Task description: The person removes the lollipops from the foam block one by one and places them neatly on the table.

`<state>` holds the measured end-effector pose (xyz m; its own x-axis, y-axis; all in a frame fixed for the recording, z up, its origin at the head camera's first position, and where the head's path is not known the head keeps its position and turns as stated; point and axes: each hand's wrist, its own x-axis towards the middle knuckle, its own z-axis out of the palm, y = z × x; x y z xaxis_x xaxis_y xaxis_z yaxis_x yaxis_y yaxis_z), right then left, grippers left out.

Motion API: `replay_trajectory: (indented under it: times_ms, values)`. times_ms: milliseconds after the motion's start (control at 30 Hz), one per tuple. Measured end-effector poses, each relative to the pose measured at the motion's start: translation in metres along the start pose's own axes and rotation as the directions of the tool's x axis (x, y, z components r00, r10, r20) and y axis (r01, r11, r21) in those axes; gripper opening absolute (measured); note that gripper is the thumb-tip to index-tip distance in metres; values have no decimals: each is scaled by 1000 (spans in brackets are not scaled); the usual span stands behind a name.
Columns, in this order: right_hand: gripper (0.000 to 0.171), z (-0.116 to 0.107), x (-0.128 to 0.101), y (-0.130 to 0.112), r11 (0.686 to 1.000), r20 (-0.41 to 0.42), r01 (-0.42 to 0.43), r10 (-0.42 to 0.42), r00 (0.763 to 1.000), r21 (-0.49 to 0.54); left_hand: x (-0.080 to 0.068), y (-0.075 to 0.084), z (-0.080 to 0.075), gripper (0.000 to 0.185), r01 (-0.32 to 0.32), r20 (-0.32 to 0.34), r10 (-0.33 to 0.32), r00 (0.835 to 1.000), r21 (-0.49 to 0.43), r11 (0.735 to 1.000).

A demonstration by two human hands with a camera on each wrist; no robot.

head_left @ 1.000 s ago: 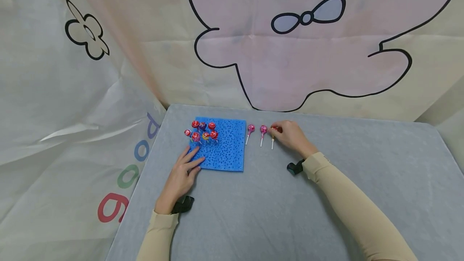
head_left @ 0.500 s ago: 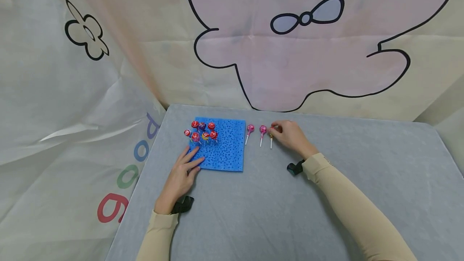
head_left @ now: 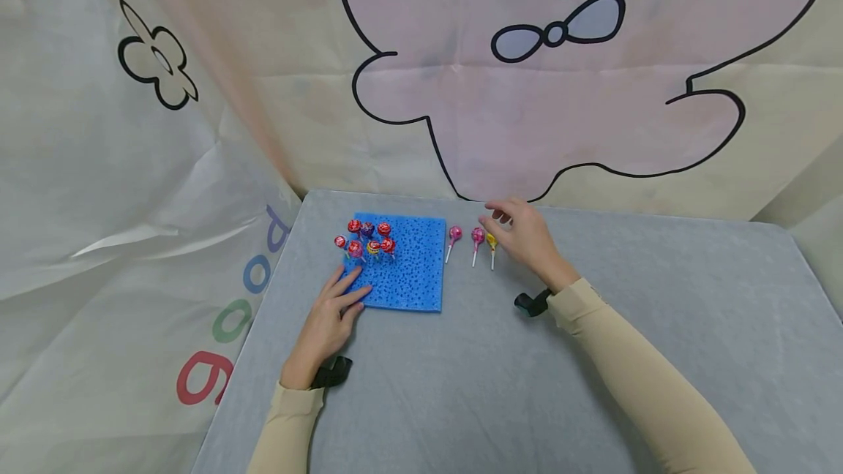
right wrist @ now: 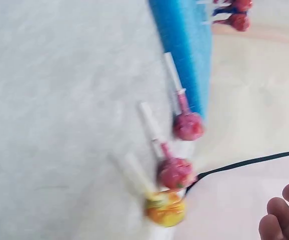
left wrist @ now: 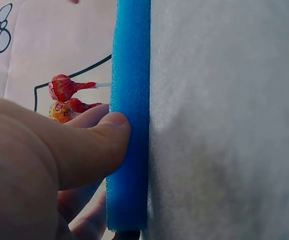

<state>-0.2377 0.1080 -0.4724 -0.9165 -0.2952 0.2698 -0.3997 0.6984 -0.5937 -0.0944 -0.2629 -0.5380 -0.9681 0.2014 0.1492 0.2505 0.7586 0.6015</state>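
My left hand (head_left: 327, 320) rests on the lower left corner of a blue foam block (head_left: 415, 276), its thumb against the near edge in the left wrist view. Several wrapped lollipops (head_left: 387, 245) stand in the block's upper left part, mostly red, one purple, one yellow. To the block's right, a row of lollipops lies on the table: a pink lollipop (head_left: 455, 233), a second pink lollipop (head_left: 478, 235) and a yellow lollipop (head_left: 491, 241). Above and right of the yellow one, my right hand (head_left: 525, 236) hovers with loosely bent fingers, holding nothing.
A grey cloth covers the table (head_left: 593, 357). Behind it hangs a printed backdrop (head_left: 560, 108), and another printed sheet (head_left: 132, 240) drops along the left side.
My right hand has let go of the yellow lollipop and lifted slightly away. That lollipop shifted a little left towards the pink ones beforehand. My left hand has stayed put.
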Motion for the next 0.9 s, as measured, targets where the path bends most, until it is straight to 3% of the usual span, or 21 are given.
replay_trajectory:
  times_ms: [400, 900]
  values:
    - [30, -2, -3, -12, 990, -76, 140, -139, 987, 7, -1, -2, 1, 35, -23, -22, 23, 999, -1, 1000]
    - [33, 4, -6, -25, 993, -15, 113, -112, 994, 30, -1, -1, 2, 35, -16, -19, 16, 1000, 8, 1000]
